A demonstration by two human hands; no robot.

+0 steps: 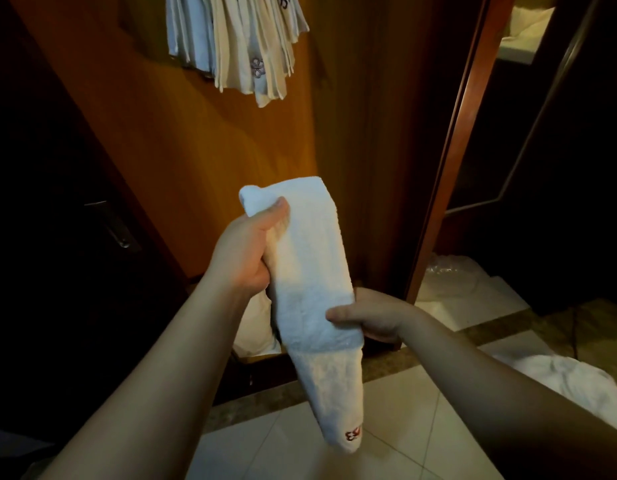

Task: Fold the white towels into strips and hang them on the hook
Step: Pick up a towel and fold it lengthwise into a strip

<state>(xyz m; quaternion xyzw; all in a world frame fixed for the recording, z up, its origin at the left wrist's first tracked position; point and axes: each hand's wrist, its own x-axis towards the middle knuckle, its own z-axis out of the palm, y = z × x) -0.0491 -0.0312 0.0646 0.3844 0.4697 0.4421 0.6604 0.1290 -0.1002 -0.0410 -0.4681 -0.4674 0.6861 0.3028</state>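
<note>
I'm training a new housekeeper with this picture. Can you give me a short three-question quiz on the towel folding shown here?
1. True or false: both hands grip the folded towel.
2. Which hand holds its upper end? A) left hand B) right hand
3. Fill in: the red embroidery sits at the towel's ____ end.

Key: 1 true. 2 A; the right hand grips it lower down, near the middle. 3 lower, the end that hangs free over the tiled floor. Other hung towels are already up on the wooden panel above.
</note>
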